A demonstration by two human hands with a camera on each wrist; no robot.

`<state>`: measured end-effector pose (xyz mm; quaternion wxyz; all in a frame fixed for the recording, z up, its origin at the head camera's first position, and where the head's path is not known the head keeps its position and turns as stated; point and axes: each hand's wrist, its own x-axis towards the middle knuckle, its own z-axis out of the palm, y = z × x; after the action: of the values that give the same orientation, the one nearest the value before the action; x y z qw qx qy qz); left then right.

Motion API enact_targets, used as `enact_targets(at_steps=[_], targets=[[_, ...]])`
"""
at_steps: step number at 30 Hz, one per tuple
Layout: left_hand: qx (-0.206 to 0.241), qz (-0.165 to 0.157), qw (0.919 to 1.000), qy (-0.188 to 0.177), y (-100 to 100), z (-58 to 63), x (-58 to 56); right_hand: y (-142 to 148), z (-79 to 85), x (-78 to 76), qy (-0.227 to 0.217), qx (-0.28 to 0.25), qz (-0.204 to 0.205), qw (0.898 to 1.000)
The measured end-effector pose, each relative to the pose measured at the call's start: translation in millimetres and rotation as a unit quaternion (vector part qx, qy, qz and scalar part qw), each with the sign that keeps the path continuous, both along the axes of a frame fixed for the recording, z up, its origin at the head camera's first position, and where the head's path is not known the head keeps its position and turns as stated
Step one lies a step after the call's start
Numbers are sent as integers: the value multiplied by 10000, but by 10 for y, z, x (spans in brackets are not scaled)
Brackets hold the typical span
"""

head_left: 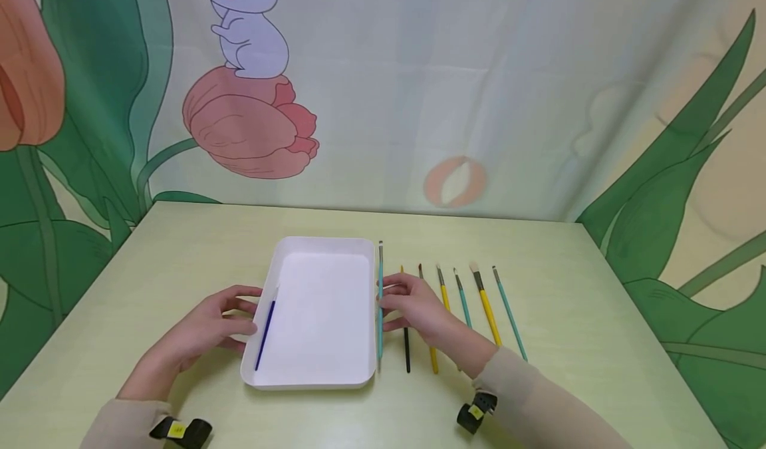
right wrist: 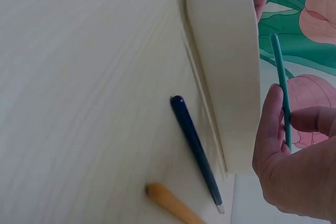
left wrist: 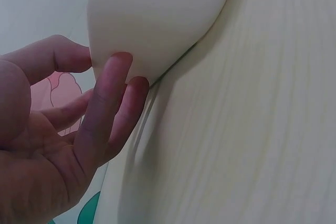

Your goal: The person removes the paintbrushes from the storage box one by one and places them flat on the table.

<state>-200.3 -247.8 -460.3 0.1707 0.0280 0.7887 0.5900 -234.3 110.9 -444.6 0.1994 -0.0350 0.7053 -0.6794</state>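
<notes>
My right hand pinches a teal paintbrush just beside the right rim of a white tray. In the right wrist view, that teal handle stands between thumb and fingers, above the tabletop. The fingertips of my left hand touch the tray's left side; the left wrist view has them on the outer wall, relaxed rather than wrapped round it. Along the tray's left inner side lies a blue-handled paintbrush.
Right of the tray, several paintbrushes lie in a row: a dark-handled one, yellow ones such as the broad-bristled brush, and a teal one outermost. My right forearm partly covers the row. A printed curtain hangs behind the pale table.
</notes>
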Motion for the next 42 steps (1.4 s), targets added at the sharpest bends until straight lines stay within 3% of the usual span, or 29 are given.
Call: enact_targets(at_steps=[24, 34, 42], targets=[[30, -26, 10000, 35, -1, 7, 31, 105, -120, -75, -237, 628, -31, 9977], [-15, -2, 10000, 18, 4, 1, 29, 56, -162, -81, -95, 1332, 167, 9909], [-37, 12, 10000, -7, 14, 9, 25, 16, -185, -98, 39, 1567, 221, 9874]])
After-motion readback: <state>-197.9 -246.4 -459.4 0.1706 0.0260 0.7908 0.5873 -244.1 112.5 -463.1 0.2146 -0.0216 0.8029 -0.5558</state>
